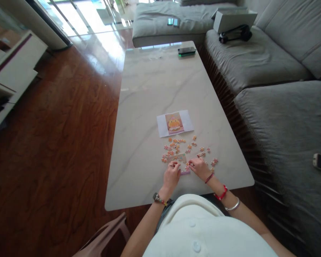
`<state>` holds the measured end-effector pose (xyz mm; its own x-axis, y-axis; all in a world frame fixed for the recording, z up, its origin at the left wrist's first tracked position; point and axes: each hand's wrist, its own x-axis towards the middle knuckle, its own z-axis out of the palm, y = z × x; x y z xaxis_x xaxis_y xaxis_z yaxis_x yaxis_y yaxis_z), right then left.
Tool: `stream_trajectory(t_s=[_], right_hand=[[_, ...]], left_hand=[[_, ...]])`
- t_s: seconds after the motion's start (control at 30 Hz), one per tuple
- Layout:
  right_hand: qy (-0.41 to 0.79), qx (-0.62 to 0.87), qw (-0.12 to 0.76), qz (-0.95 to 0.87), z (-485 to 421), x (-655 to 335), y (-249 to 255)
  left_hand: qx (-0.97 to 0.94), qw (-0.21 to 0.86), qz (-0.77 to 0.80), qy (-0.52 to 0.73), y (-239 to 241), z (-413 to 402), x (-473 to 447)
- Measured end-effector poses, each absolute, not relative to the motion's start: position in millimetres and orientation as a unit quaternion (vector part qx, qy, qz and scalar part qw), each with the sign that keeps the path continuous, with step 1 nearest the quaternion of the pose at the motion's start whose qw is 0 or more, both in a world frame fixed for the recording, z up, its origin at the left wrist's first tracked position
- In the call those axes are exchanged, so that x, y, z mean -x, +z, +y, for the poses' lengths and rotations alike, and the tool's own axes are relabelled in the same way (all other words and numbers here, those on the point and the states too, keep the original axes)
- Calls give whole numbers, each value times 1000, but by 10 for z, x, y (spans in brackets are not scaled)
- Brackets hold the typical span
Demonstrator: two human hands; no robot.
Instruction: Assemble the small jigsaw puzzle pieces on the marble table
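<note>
Near the table's front edge lies a partly joined jigsaw puzzle [179, 157], with a strip along its top and a purple strip [185, 172] at its bottom. My left hand [172, 175] rests at its lower left, fingers drawn together; whatever they hold is too small to make out. From the right, my right hand [199, 167] pinches at a small puzzle piece [187, 166] by its fingertips. Loose orange and pink puzzle pieces [173, 144] lie above the puzzle, and more pieces [202, 150] are scattered to the right.
Beyond the pieces, a paper sheet with a printed picture [174, 123] lies on the white marbled table [149, 96]. A dark phone-like device [186, 51] sits at the far end. Grey sofas [289, 114] line the right side; a plastic stool [107, 235] stands at lower left.
</note>
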<state>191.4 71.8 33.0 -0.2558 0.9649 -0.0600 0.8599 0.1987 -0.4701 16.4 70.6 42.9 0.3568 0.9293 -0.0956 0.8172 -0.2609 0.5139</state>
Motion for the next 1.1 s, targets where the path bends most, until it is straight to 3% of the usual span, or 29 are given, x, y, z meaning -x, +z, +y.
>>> stream_trajectory(t_s=[0.33,0.7,1.1], right_hand=[[174,593,106,-779,694,-1827,317],[204,572,151,-780,686,-1879,278],[202,572,143,-782,718,-1867,292]], left_hand=[[-842,234,480,69,415,592,-253],[-843,216,490,49,394,580,-264],[-843,206,495,44,371,552,-260]])
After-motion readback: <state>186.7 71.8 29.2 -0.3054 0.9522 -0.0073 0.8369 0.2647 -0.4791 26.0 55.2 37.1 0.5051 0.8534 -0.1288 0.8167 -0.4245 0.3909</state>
